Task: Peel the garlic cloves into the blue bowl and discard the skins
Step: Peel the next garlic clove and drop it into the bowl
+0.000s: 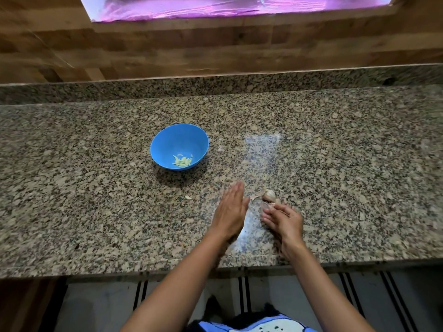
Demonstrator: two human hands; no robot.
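A blue bowl [167, 142] stands on the granite counter, with several pale peeled cloves [182, 161] in its bottom. Nearer the front edge lies a garlic bulb [269, 195] with loose papery skins [254, 198] beside it. My left hand [231, 209] is flat, fingers straight, its edge on the counter just left of the skins. My right hand [282, 220] has curled fingers touching the near side of the bulb and skins; whether it pinches anything is unclear. One small pale clove or skin piece [188, 197] lies apart, left of my left hand.
The speckled granite counter [96, 188] runs wide to both sides, with a raised granite back ledge [215, 85] and a wood-panelled wall behind. The counter's front edge [167, 269] is close to my body.
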